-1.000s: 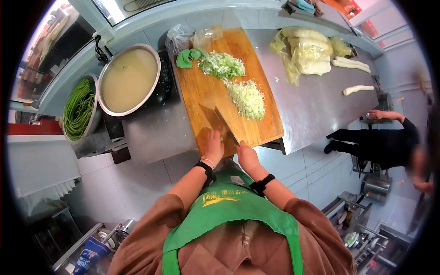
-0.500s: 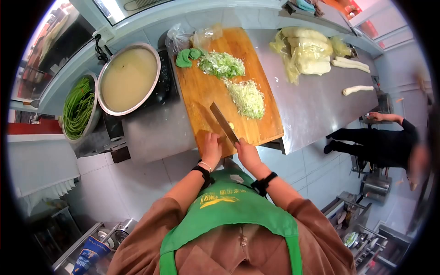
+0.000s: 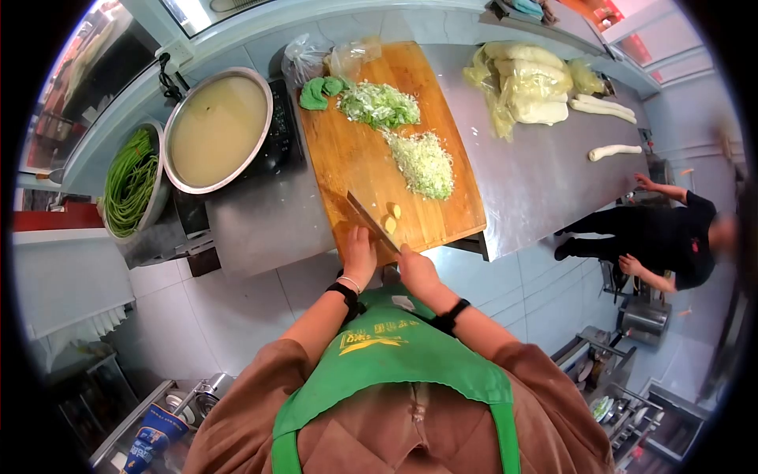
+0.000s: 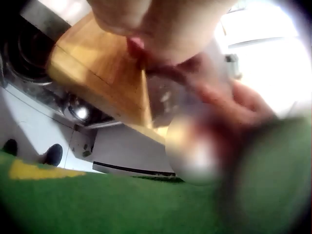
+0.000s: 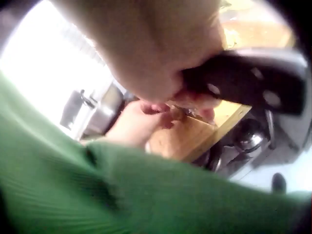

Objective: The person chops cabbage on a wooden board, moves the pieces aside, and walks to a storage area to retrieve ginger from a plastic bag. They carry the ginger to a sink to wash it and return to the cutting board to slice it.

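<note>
The kitchen knife (image 3: pixel 373 220) stands on the near part of the wooden cutting board (image 3: pixel 332 166), its blade slanting away to the left. My right hand (image 3: pixel 418 272) grips it; the black riveted handle (image 5: pixel 253 80) sticks out of the fist in the right wrist view. Left of the blade, my left hand (image 3: pixel 359 257) has its fingers curled round a small brownish piece of ginger (image 5: pixel 178 114), mostly hidden by the fingers. Two yellow ginger slices (image 3: pixel 391 226) lie just right of the blade. Farther up are a pale chopped heap (image 3: pixel 426 164) and a greener chopped heap (image 3: pixel 381 105).
A green cloth (image 3: pixel 313 93) and plastic bags sit at the board's far left corner. Left are a pan of cloudy liquid (image 3: pixel 217 130) and a bowl of green stalks (image 3: pixel 130 189). Bagged white dough-like rolls (image 3: pixel 533 79) lie right. Another person (image 3: pixel 671 229) stands at the right.
The knife and both hands have shifted slightly left. Two ginger slices now show beside the blade, where one small bit showed half a second ago. The other person has turned and moved an arm.
</note>
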Tool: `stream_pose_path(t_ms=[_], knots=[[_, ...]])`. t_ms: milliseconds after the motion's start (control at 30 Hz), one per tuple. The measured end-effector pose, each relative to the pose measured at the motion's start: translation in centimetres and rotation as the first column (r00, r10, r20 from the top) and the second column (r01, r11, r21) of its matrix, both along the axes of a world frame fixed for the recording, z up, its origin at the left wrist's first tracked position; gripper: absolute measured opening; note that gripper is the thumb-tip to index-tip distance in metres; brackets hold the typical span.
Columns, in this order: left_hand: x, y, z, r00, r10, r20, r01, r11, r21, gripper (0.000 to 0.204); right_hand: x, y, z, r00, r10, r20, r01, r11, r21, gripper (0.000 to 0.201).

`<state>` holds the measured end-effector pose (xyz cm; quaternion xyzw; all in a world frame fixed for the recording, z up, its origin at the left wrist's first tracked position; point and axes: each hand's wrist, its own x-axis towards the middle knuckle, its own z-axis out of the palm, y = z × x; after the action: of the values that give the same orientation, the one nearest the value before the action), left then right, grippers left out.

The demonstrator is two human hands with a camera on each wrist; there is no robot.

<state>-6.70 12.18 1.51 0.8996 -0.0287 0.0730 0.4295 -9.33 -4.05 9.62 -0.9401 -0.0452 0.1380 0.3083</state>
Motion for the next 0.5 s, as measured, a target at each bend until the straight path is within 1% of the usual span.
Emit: stream_pose_path(t_ms=[33, 100, 167, 200, 267, 300, 367, 400, 433, 467, 500], knots=[[0.0, 0.0, 0.0, 0.999, -0.012, -0.031, 0.012, 1.0, -0.002, 0.028, 0.2, 0.1, -1.1, 1.0, 0.015, -0.007, -0.015, 0.999, -0.032, 0.021], [0.4, 0.2, 0.4, 0.998, -0.022, -0.055, 0.022, 1.0, 0.002, 0.03, 1.3, 0.4, -1.1, 0.999, 0.032, -0.006, -0.032, 0.998, -0.058, 0.021], [0.8, 0.0, 0.8, 0.999, -0.007, -0.053, 0.007, 1.0, -0.01, 0.034, 1.9, -0.7, -0.3, 0.999, -0.007, 0.034, 0.005, 0.997, 0.079, 0.022], [1.1, 0.2, 0.4, 0.999, -0.007, -0.051, 0.007, 1.0, -0.009, 0.034, 2.1, -1.2, 0.3, 0.999, -0.007, 0.036, 0.004, 0.997, 0.08, 0.022], [2.1, 0.6, -0.3, 0.989, 0.042, -0.143, -0.042, 0.999, 0.0, 0.037, 2.3, -2.8, 1.7, 0.988, -0.145, 0.046, 0.129, 0.958, 0.258, 0.018], [2.8, 0.8, 0.0, 0.989, 0.041, -0.142, -0.042, 0.999, -0.001, 0.037, 2.2, -3.7, 2.6, 0.981, -0.191, 0.019, 0.178, 0.941, 0.287, 0.018], [4.0, 1.1, 1.0, 0.991, 0.124, 0.058, -0.133, 0.975, 0.18, 0.035, 1.8, -5.3, 3.9, 0.978, -0.21, 0.012, 0.196, 0.931, 0.307, 0.017], [4.1, 1.0, 2.2, 0.991, 0.122, 0.06, -0.131, 0.975, 0.18, 0.035, 1.5, -6.2, 4.1, 0.974, -0.225, 0.005, 0.211, 0.921, 0.327, 0.017], [4.1, 0.9, 3.5, 0.995, 0.033, 0.092, -0.052, 0.974, 0.22, 0.033, 1.1, -7.0, 4.1, 0.974, -0.224, -0.024, 0.223, 0.947, 0.229, 0.017], [4.1, 0.6, 4.4, 0.991, -0.059, 0.12, 0.025, 0.964, 0.264, 0.031, 0.7, -7.5, 3.9, 0.974, -0.225, -0.02, 0.223, 0.947, 0.233, 0.017], [3.8, 0.0, 3.7, 0.989, -0.147, 0.027, 0.138, 0.966, 0.219, 0.025, 0.1, -7.9, 3.4, 0.974, -0.211, 0.08, 0.191, 0.96, 0.205, 0.02]])
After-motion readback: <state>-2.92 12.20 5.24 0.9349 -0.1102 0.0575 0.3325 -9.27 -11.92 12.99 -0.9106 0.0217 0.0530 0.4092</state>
